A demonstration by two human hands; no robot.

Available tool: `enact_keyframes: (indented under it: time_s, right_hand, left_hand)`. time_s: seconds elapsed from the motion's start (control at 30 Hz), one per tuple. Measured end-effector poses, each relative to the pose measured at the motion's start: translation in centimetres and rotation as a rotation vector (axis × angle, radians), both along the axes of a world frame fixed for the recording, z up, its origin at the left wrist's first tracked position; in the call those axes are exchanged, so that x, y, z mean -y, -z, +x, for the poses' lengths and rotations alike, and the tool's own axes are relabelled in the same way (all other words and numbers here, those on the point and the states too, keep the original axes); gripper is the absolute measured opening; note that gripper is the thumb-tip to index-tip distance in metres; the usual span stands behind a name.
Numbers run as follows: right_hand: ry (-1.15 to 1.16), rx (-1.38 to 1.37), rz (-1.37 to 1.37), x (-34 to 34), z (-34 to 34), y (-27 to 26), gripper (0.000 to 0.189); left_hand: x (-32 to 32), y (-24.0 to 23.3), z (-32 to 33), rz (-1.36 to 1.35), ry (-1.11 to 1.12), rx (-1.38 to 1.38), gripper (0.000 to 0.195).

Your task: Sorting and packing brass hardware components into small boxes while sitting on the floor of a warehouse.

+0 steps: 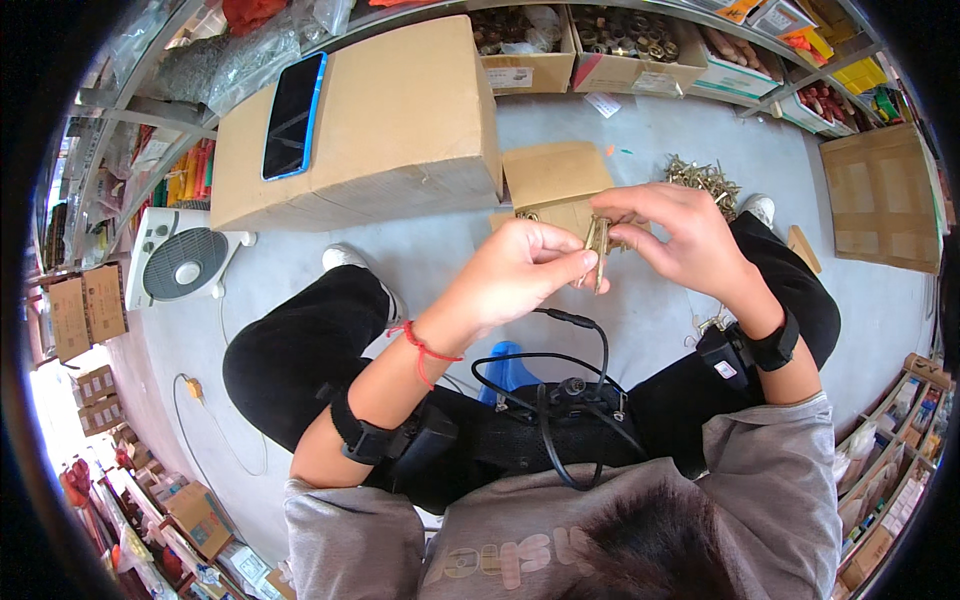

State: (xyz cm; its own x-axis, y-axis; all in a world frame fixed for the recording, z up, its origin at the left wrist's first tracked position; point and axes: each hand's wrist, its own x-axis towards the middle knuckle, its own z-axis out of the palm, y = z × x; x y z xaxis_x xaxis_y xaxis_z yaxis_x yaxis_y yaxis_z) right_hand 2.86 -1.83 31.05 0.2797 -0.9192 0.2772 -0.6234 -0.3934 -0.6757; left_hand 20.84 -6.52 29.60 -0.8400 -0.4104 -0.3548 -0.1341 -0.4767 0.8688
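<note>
My left hand [525,262] pinches several long brass-coloured bolts [598,244] between thumb and fingers, their heads up and shanks pointing down. At the head end, the thumb and forefinger of my right hand [667,229] close around the same bolts; its other fingers are bent above. Just beyond both hands lies an opened cardboard box [559,176] on the floor, its flap raised and its inside partly hidden by my hands. A loose heap of similar metal bolts [705,184] rests on the floor past my right hand.
A large carton [375,127] at the far left carries a blue-edged phone [295,116]. A box fan [184,259] stands left of it. Open boxes of metal fittings [626,64] line the back shelf. Another carton [877,199] is at right. Black cables [551,360] loop over my lap.
</note>
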Motion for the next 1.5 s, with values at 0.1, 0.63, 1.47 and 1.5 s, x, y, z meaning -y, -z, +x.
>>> enact_keyframes:
  time_s: [0.1, 0.63, 1.47, 1.5]
  right_hand:
    - [0.067, 0.008, -0.033, 0.0, -0.1, 0.2, 0.021]
    - [0.22, 0.006, -0.317, 0.2, -0.1, 0.1, 0.011]
    - [0.179, 0.037, -0.274, 0.3, 0.2, 1.2, 0.02]
    - [0.162, 0.049, -0.272, 0.3, 0.2, 1.2, 0.02]
  left_hand:
    - [-0.1, -0.1, -0.2, -0.007, -0.017, 0.0, 0.019]
    - [-0.5, -0.4, -0.5, 0.039, -0.168, -0.048, 0.018]
    - [-0.8, -0.5, -0.6, 0.005, -0.118, -0.091, 0.016]
    - [-0.9, -0.6, -0.6, 0.013, -0.11, -0.089, 0.016]
